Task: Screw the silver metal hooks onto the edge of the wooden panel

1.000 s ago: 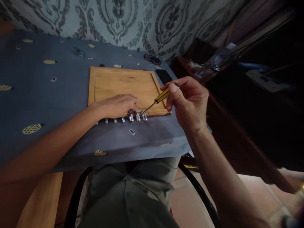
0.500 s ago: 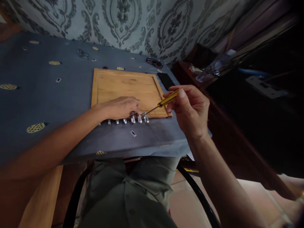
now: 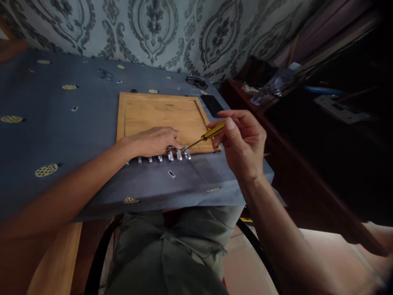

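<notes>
A wooden panel [image 3: 159, 114] with a raised frame lies on the blue patterned cloth. Several silvery metal hooks [image 3: 179, 155] line its near edge and stick out past it. My right hand [image 3: 241, 143] holds a yellow screwdriver [image 3: 214, 131] by the handle, its thin shaft slanting down left to the hook farthest right. My left hand [image 3: 156, 141] rests on the near edge of the panel, with fingertips pressed at the hooks beside the screwdriver tip. Whatever lies under those fingertips is hidden.
Behind the panel's right corner lie a black phone [image 3: 211, 105] and dark glasses [image 3: 197, 82]. A clear plastic bottle [image 3: 274, 84] and a metal plate [image 3: 340, 110] are on dark furniture at the right. A patterned curtain [image 3: 153, 28] hangs behind the table.
The camera view has shifted slightly. Both hands keep their places at the hooks, and the screwdriver is still at the same hook.
</notes>
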Motion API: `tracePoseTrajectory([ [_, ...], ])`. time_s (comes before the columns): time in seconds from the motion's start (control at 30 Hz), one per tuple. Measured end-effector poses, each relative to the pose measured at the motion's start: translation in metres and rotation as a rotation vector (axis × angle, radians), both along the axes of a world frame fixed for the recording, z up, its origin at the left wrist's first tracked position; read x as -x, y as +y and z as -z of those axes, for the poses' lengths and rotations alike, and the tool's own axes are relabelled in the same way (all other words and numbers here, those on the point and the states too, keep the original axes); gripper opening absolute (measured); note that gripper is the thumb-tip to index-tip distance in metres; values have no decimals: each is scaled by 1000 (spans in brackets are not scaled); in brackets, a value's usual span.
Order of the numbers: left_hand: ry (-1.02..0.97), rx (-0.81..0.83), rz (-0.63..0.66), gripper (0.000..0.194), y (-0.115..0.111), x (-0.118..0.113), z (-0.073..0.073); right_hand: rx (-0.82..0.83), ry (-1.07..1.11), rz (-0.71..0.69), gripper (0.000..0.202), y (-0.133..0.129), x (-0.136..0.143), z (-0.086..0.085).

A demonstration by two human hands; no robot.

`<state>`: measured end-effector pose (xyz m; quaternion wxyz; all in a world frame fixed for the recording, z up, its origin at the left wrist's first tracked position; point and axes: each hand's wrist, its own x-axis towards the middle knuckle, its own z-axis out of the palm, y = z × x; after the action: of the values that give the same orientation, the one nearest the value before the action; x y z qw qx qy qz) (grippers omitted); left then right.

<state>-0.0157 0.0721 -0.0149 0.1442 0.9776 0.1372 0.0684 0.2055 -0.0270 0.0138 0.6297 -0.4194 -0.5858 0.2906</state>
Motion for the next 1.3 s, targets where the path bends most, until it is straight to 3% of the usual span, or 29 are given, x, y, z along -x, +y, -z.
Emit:
tracePoseTrajectory([
  [0.13, 4, 3, 1, 37, 0, 0, 0, 3, 19, -39, 32, -3, 0, -1],
  [0.43, 12, 15, -10, 37, -1, -1, -2, -31, 13, 67, 35, 6, 1, 2],
  [0.87, 25, 10, -20, 43, -2, 0, -2, 29, -94, -13, 33, 1, 6, -8],
  [1.1, 12, 22, -22, 41, -2, -1, 0, 68, -81, 24, 48, 9, 12, -10],
  [1.3, 22, 34, -30, 43, -2, 0, 0, 75, -123, -137, 33, 9, -1, -12],
])
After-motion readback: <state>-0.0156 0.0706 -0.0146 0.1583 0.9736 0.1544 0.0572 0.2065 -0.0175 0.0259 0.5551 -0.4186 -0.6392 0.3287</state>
